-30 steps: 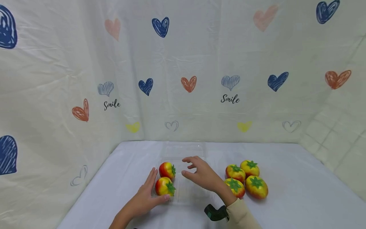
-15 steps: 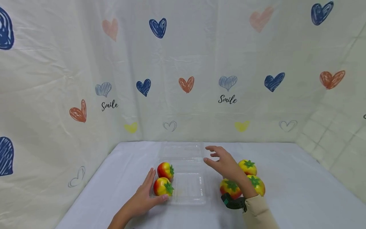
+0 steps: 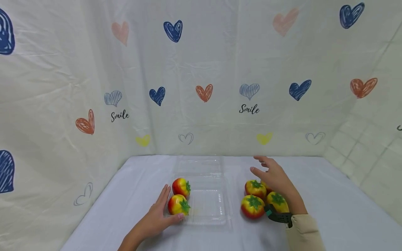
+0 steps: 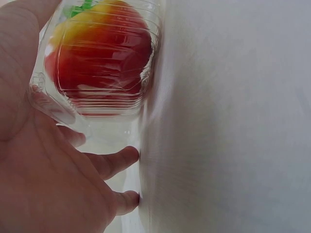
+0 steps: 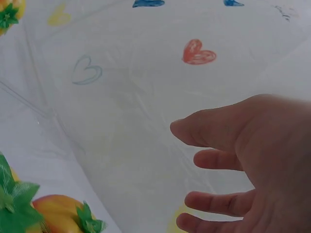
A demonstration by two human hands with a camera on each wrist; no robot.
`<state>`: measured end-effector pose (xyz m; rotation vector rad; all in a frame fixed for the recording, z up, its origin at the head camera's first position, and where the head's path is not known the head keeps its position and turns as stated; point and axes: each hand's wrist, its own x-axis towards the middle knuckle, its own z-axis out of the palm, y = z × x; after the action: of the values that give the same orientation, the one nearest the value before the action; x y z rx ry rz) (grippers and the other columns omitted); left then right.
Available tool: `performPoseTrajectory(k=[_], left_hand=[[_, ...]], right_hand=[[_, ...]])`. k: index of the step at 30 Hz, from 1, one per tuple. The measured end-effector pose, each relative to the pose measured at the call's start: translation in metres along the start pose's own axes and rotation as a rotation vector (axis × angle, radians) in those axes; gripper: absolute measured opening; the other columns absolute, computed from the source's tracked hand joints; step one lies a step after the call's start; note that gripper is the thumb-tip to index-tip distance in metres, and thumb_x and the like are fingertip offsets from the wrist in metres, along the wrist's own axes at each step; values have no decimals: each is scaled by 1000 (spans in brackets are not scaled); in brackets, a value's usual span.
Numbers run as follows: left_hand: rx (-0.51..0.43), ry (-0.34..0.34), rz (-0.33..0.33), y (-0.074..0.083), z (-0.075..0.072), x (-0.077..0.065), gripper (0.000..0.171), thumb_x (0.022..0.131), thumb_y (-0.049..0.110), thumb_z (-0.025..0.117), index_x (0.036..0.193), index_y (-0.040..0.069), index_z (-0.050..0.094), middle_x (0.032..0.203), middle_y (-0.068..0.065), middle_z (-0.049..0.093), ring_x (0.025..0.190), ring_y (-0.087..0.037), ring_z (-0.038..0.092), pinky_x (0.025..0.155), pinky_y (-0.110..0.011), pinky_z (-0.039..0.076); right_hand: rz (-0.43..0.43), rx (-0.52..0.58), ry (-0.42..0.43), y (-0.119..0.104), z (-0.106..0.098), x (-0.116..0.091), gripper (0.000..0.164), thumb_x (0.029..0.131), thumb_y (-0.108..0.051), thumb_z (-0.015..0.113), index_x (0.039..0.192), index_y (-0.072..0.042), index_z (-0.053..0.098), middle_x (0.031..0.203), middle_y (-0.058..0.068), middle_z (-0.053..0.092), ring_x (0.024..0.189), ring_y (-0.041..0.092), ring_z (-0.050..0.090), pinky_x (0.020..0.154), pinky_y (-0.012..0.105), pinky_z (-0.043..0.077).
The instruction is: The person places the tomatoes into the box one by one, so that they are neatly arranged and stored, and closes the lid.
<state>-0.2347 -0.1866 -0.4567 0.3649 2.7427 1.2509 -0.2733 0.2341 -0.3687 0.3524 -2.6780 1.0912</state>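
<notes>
My left hand (image 3: 156,217) rests against the left side of a clear plastic clamshell box (image 3: 207,220), fingers straight along its wall and thumb at the front corner. Inside the box, at its left, sit two red-and-yellow fruits with green leafy tops, a rear fruit (image 3: 181,187) and a front fruit (image 3: 178,205). The left wrist view shows one fruit (image 4: 104,53) through the ribbed wall. My right hand (image 3: 276,177) hovers over the loose fruits on the right, fingers spread and holding nothing. Of those, a left fruit (image 3: 255,188) and a front fruit (image 3: 252,207) show best; another is mostly hidden behind the hand.
The box's lid (image 3: 198,164) lies folded back towards the rear. A white cloth (image 3: 333,209) covers the table. A white curtain (image 3: 220,62) printed with hearts hangs behind it. A dark strap (image 3: 277,215) is round the right wrist, beside a fruit (image 3: 277,201).
My right hand has moved right, from above the box to above the loose fruits. The left hand has stayed against the box, and the two fruits in it have not moved.
</notes>
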Motion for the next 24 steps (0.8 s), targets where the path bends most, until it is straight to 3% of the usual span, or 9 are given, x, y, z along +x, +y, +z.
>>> performPoseTrajectory(k=[12,18,24], left_hand=[[2,4,1,2,2,0,119,90,63,77,172,7,13,179,-14,4,157,-53,19,113,-84,21],[0,0,-3,2,1,0,120,90,63,78,172,7,12,179,-15,4,158,-52,17,113,-84,19],[-3,-5,-5,1,1,2,121,89,63,78,172,6,11,179,-16,4,159,-51,17,115,-82,20]], right_hand=[[145,-44,-89,42,-20,-3,65,109,-35,63,156,5,45,157,41,36,138,65,38,105,78,42],[162,-6,-135,53,-22,-4,55,110,-32,60,148,7,52,155,42,40,137,68,39,106,79,41],[238,-2,-181,63,-18,-4,59,110,-36,60,145,10,52,149,42,45,132,61,45,106,77,41]])
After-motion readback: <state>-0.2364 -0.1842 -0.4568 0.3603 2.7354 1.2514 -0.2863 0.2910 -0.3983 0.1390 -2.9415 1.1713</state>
